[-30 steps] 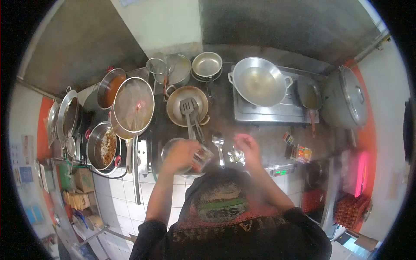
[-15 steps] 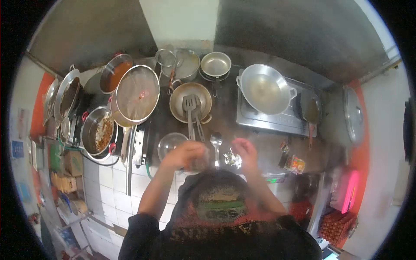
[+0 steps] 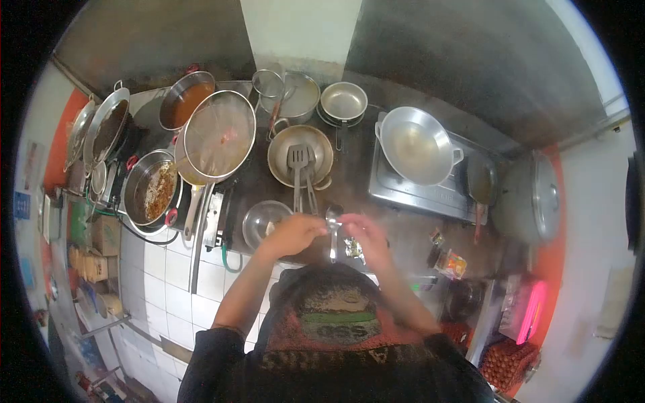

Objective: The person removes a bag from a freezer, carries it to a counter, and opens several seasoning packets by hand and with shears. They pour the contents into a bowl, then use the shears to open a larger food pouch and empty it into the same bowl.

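Note:
My left hand (image 3: 295, 235) is closed, its fingertips pinched on a small whitish thing (image 3: 332, 223) that is too small to name. My right hand (image 3: 366, 235) meets it from the other side, fingers also closed on something I cannot make out. Under the fingertips a metal spoon (image 3: 333, 250) lies on the dark counter. Crumpled silver foil (image 3: 354, 249) rests just right of the spoon, partly beside my right hand. A clear bowl (image 3: 255, 225) with something pale in it stands left of my left hand.
Behind the hands, a pan (image 3: 282, 158) holds two spatulas (image 3: 297, 176). A wok (image 3: 416, 146) sits on the stove (image 3: 396, 191) at right. Packets (image 3: 451, 264) lie at the counter's right. Several pots, a large strainer (image 3: 220, 138) and a pot of browned food (image 3: 158, 191) stand left.
Both hands have come together over the spoon, where they were apart before. The camera view has shifted slightly, and more of the clear bowl shows.

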A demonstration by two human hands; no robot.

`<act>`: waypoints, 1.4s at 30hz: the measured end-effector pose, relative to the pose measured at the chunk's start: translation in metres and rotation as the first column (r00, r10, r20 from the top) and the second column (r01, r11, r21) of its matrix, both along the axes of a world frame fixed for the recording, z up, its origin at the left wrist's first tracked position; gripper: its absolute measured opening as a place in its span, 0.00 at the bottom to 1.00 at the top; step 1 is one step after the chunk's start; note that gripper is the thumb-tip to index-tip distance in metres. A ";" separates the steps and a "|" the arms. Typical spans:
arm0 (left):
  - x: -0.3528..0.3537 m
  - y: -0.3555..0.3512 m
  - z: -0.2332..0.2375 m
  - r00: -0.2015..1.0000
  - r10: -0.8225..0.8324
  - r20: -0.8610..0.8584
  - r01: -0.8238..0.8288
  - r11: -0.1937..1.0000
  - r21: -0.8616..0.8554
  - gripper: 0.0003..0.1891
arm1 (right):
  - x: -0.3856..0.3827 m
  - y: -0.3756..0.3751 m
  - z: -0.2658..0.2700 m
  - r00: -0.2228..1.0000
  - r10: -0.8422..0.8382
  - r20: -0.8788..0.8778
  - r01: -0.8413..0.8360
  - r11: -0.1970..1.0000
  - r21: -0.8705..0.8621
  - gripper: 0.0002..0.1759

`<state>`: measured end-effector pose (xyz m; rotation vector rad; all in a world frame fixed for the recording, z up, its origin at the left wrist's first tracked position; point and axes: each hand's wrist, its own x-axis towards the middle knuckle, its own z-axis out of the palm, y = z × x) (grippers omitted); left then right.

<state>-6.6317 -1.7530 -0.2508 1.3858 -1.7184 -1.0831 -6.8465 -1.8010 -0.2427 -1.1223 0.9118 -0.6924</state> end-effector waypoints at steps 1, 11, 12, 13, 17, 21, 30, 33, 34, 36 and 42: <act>-0.002 0.002 -0.001 1.000 -0.009 0.007 0.009 1.000 -0.004 0.11 | 0.003 0.001 0.009 0.996 0.087 -0.025 -0.087 0.996 -0.006 0.14; -0.005 0.010 0.029 0.795 0.312 -0.520 -0.096 0.912 0.400 0.07 | 0.010 -0.010 -0.001 0.958 0.151 -0.244 -0.166 0.985 -0.041 0.12; -0.003 0.010 0.029 0.829 0.310 -0.465 -0.153 0.926 0.344 0.06 | 0.011 -0.010 -0.002 0.969 0.109 -0.223 -0.121 0.992 -0.038 0.12; -0.001 0.010 0.028 0.857 0.313 -0.409 -0.206 0.937 0.283 0.06 | 0.012 -0.010 -0.003 0.977 0.068 -0.203 -0.076 0.997 -0.032 0.12; 0.004 0.013 0.018 0.938 0.252 -0.238 -0.237 0.967 0.090 0.04 | 0.016 -0.011 -0.003 0.979 0.114 -0.170 -0.137 0.982 -0.131 0.11; 0.001 0.013 0.043 0.942 0.268 -0.203 -0.221 0.948 0.227 0.04 | 0.018 -0.028 0.008 0.918 0.219 -0.329 -0.343 0.855 -0.388 0.10; -0.002 0.007 0.030 0.941 0.329 -0.079 -0.331 0.944 -0.003 0.05 | 0.032 -0.033 0.029 0.901 0.207 -0.380 -0.378 0.805 -0.457 0.09; -0.002 0.008 0.037 0.950 0.302 -0.081 -0.305 0.952 -0.019 0.05 | 0.034 -0.037 0.037 0.867 0.240 -0.437 -0.442 0.776 -0.449 0.09; -0.003 0.009 0.040 0.947 0.304 -0.105 -0.306 0.952 -0.003 0.05 | 0.034 -0.039 0.039 0.845 0.253 -0.472 -0.475 0.762 -0.440 0.08; -0.005 0.010 0.044 0.932 0.333 -0.147 -0.330 0.943 0.042 0.06 | 0.035 -0.040 0.036 0.865 0.230 -0.446 -0.438 0.781 -0.445 0.09; -0.006 0.010 0.039 0.921 0.382 -0.069 -0.387 0.919 -0.071 0.04 | 0.040 -0.032 0.045 0.895 0.205 -0.395 -0.392 0.784 -0.481 0.08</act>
